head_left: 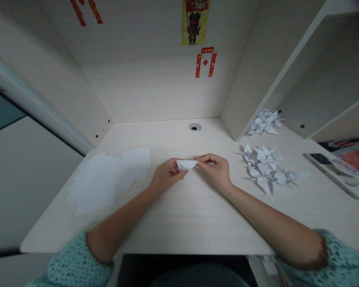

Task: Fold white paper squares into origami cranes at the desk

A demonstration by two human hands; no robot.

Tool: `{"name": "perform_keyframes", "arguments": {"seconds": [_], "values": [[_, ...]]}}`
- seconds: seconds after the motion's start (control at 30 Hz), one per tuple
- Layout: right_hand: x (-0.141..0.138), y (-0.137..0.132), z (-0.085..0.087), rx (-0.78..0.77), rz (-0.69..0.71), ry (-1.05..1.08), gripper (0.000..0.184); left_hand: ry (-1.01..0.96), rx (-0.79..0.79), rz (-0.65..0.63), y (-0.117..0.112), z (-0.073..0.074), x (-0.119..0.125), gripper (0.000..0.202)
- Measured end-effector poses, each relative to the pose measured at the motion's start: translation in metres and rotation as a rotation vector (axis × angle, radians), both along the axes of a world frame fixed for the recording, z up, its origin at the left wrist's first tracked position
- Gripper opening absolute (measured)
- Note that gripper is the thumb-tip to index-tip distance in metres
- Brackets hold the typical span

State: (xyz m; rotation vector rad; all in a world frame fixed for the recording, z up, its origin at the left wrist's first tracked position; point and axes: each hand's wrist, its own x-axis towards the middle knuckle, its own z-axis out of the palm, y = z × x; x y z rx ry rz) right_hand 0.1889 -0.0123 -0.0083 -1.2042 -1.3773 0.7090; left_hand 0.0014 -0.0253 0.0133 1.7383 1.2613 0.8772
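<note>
In front of the cable hole (pixel 195 127), a folded paper (pixel 186 164) is pinched by the left hand (pixel 164 174) and right hand (pixel 217 170). Shaping seems in hand; neat creasing is likely called for

The smooth desk (pixel 179 227) is showing wood grain, the folded piece (pixel 186 164) and the sheets (pixel 97 179) near the desk's left edge matt paper, the sleeves (pixel 77 261) rough knit.

The left hand (pixel 165 176) and right hand (pixel 217 172) are bare, forearms (pixel 124 217) too. Higher up I see a left sleeve (pixel 77 259) and right sleeve (pixel 342 255) of teal openwork knit, full of little holes (crochet-like, to my eye), darkening to brown at the edges.
</note>
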Motion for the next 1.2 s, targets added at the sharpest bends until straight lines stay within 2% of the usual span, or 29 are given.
{"name": "perform_keyframes", "arguments": {"seconds": [0.13,0.27,0.33,0.47,0.63,0.97,1.2], "values": [[-0.0006,0.003,-0.0005,0.084,0.062,0.003,0.02,0.005,0.035,0.023,0.003,-0.0039,-0.0022,0.035],[-0.0029,0.0035,0.0017,0.145,0.311,-0.054,0.05,-0.028,0.024,0.058,0.0037,-0.0051,-0.0028,0.041],[-0.004,0.0019,0.0034,0.139,0.392,-0.076,0.054,-0.047,0.011,0.055,0.0033,-0.0051,-0.0027,0.042],[-0.0037,-0.0019,0.0052,0.127,0.36,-0.09,0.035,-0.005,0.028,0.041,0.003,-0.0068,-0.0035,0.047],[-0.0018,-0.003,0.0044,0.22,0.297,-0.166,0.024,0.089,0.087,0.046,0.0038,-0.0096,-0.0054,0.044],[-0.0017,-0.0035,0.0043,0.276,0.276,-0.19,0.028,0.009,0.023,0.063,0.0024,-0.0065,-0.0038,0.046],[-0.0001,-0.0026,0.0029,0.311,0.313,-0.226,0.031,0.004,0.03,0.071,0.0034,-0.0075,-0.005,0.042]]}}
